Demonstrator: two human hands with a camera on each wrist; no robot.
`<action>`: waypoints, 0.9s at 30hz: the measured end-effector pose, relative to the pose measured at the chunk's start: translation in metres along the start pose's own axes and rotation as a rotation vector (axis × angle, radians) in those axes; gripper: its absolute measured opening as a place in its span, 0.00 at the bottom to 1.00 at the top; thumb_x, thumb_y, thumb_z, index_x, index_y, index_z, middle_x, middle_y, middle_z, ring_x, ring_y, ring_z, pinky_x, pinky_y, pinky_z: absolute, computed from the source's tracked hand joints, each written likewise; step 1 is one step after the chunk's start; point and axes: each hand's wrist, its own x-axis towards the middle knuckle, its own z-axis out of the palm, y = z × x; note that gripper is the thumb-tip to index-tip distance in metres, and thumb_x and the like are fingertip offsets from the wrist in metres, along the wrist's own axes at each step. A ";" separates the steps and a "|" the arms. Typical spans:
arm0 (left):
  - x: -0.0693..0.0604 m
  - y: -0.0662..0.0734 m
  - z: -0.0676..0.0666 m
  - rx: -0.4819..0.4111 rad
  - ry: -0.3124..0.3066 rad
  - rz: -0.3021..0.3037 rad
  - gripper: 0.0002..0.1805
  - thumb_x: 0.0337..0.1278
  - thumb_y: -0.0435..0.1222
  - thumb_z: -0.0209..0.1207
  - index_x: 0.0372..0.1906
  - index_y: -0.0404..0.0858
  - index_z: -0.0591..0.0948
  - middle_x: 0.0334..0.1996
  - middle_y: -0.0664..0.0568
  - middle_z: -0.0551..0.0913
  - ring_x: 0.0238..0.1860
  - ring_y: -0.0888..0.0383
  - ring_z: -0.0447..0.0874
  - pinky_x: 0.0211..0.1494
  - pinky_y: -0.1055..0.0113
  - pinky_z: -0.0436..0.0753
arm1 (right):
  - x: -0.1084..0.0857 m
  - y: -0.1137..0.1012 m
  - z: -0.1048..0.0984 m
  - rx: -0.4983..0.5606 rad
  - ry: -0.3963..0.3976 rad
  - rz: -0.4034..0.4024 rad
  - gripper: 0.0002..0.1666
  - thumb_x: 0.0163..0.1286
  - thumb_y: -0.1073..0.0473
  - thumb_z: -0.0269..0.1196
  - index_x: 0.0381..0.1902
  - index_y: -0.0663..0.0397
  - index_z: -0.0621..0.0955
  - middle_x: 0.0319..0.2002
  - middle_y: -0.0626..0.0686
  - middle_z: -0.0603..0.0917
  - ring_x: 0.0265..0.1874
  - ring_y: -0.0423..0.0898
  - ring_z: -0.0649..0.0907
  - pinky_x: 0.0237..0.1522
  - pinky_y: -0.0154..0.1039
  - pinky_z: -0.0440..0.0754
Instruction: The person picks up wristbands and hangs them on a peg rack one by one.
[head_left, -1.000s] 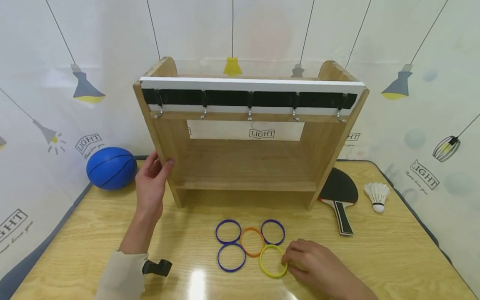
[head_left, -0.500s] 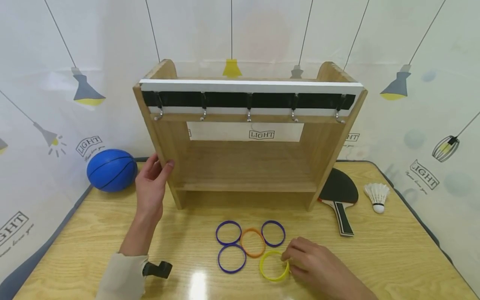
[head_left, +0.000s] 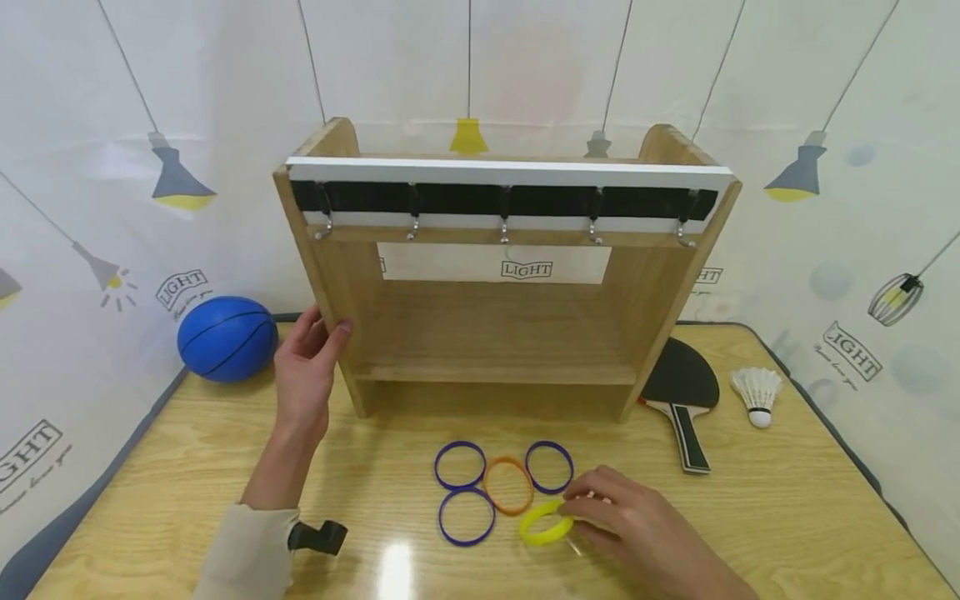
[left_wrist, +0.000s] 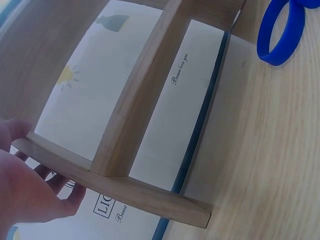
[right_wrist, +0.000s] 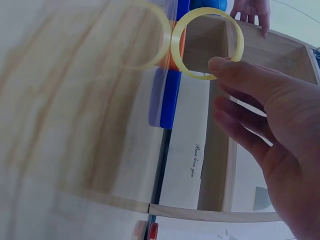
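In the head view my left hand point(head_left: 303, 379) grips the left side panel of a wooden rack point(head_left: 495, 329), thumb on its front edge. The left wrist view shows the same hold, with fingers behind the panel. My right hand point(head_left: 630, 525) pinches a yellow silicone wristband point(head_left: 542, 538) between thumb and fingers. Seen from the right wrist, the yellow wristband point(right_wrist: 175, 47) stands on edge, held at its near side. Just beyond lie an orange wristband point(head_left: 512, 512) and several blue ones, including a front-left blue wristband point(head_left: 467, 544), flat on the table.
A row of metal hooks point(head_left: 504, 227) runs along the rack's top front board. A blue basketball point(head_left: 227, 339) sits left of the rack. To the right lie a table tennis bat point(head_left: 681, 375) and a shuttlecock point(head_left: 756, 396). A printed backdrop surrounds the table.
The yellow wristband was lying flat with my right fingers at its right side; it has been tipped up and is now pinched. My left hand keeps its hold on the rack.
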 end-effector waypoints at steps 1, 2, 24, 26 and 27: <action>0.000 0.000 0.000 0.001 0.000 0.001 0.27 0.61 0.40 0.66 0.65 0.44 0.76 0.61 0.44 0.77 0.60 0.52 0.74 0.67 0.53 0.68 | 0.000 0.000 0.000 0.001 -0.006 0.002 0.12 0.62 0.59 0.71 0.44 0.47 0.86 0.45 0.43 0.81 0.42 0.38 0.79 0.44 0.24 0.77; 0.000 0.000 0.001 0.001 0.000 0.001 0.27 0.61 0.40 0.66 0.65 0.44 0.76 0.61 0.44 0.77 0.60 0.52 0.75 0.67 0.53 0.68 | 0.001 0.000 -0.001 0.000 -0.007 -0.002 0.10 0.65 0.57 0.69 0.45 0.48 0.86 0.44 0.43 0.82 0.42 0.38 0.79 0.45 0.25 0.77; 0.002 -0.003 0.003 -0.034 0.001 0.014 0.26 0.61 0.38 0.66 0.64 0.43 0.77 0.59 0.43 0.78 0.59 0.52 0.76 0.65 0.56 0.69 | 0.014 -0.002 -0.003 0.091 0.063 0.201 0.15 0.51 0.65 0.77 0.37 0.47 0.87 0.34 0.40 0.84 0.31 0.37 0.83 0.33 0.26 0.81; 0.002 -0.003 0.003 -0.034 0.001 0.016 0.26 0.61 0.38 0.66 0.64 0.43 0.77 0.59 0.43 0.78 0.59 0.52 0.76 0.65 0.56 0.69 | 0.016 -0.002 -0.003 0.139 0.081 0.203 0.15 0.51 0.64 0.77 0.37 0.46 0.87 0.34 0.39 0.84 0.31 0.37 0.82 0.33 0.26 0.80; 0.002 -0.003 0.003 -0.036 0.001 0.017 0.26 0.60 0.38 0.66 0.63 0.43 0.77 0.59 0.43 0.78 0.59 0.52 0.76 0.65 0.56 0.69 | 0.017 -0.002 -0.004 0.164 0.089 0.203 0.15 0.52 0.64 0.77 0.37 0.45 0.87 0.34 0.39 0.85 0.31 0.37 0.82 0.34 0.26 0.80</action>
